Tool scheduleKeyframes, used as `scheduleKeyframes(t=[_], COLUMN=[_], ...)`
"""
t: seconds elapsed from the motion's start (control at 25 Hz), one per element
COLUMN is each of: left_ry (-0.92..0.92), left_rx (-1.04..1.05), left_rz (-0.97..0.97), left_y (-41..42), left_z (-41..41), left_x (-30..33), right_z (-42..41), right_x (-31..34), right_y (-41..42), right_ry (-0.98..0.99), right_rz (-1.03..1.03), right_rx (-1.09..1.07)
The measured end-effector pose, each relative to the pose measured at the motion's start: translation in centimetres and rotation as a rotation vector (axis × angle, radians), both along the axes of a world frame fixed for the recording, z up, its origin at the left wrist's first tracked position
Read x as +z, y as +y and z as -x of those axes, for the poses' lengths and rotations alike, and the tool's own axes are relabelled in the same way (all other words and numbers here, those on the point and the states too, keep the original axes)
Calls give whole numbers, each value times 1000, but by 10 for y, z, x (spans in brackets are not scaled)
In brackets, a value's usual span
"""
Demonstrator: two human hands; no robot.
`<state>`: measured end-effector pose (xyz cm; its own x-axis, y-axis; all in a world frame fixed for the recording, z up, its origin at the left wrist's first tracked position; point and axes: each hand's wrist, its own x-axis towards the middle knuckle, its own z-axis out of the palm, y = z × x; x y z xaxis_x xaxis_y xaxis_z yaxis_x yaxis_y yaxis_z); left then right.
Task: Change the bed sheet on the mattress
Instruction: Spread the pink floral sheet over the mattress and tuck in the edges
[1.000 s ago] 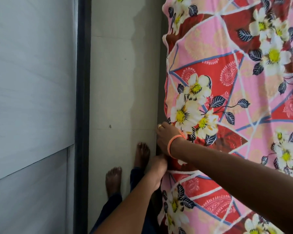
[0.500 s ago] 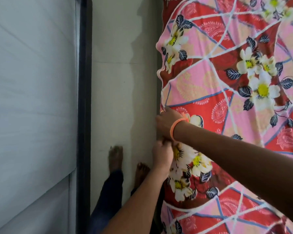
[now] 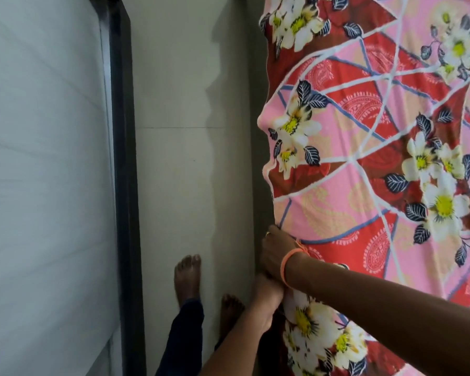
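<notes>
The floral bed sheet (image 3: pixel 377 172) covers the mattress, its edge hanging beside the tiled floor (image 3: pixel 179 158). At that edge the right hand (image 3: pixel 274 253) (orange bangle at the wrist) curls its fingers over the sheet's border. The left hand (image 3: pixel 266 294), directly below the right, grips the same border; its fingers are hidden.

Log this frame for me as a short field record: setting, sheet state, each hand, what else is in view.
setting: narrow strip of tiled floor between a bed and a grey panel
sheet: floral bed sheet, pink and red with white flowers, spread over the bed, its edge wavy along the side
right hand: right hand, orange band at the wrist, on the sheet's edge with fingers curled over it
left hand: left hand just below, at the same edge; fingers hidden
other: two bare feet on the floor
</notes>
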<state>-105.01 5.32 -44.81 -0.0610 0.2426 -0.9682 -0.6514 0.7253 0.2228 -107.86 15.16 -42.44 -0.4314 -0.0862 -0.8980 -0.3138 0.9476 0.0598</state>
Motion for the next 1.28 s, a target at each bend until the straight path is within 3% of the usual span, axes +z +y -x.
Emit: scheduleKeyframes(t=[0.2,0.32,0.44,0.52,0.68,0.84,1.0,1.12,1.28], left_ry=[-132,94,303,304,207,275,409,353,360], left_rx=[-146,-73,77,182,216,292,309,419,364], left_rz=[-78,-3,-50,-187,-246,-141,9,50,124], left_y=[4,30,78,121,181,186,206,214,209], left_z=[33,56,107,151,181,188,181,175,176], left_x=[14,1,-7,-1,0,-17,-35,-46,-20], right_z=[20,70,141,190,242,250,237,233,241], right_x=[7,23,31,35,39,24,8,-5,-3], right_y=[12,43,115,172,232,227,240,232,226], right_ry=[-151,-115,261,362,-44,76,304,268,207], right_rz=[114,252,71,-123,-250,-130,-238,-271,-273], right_rx=[-155,-455,-196,-25,-32,125,250,238,103])
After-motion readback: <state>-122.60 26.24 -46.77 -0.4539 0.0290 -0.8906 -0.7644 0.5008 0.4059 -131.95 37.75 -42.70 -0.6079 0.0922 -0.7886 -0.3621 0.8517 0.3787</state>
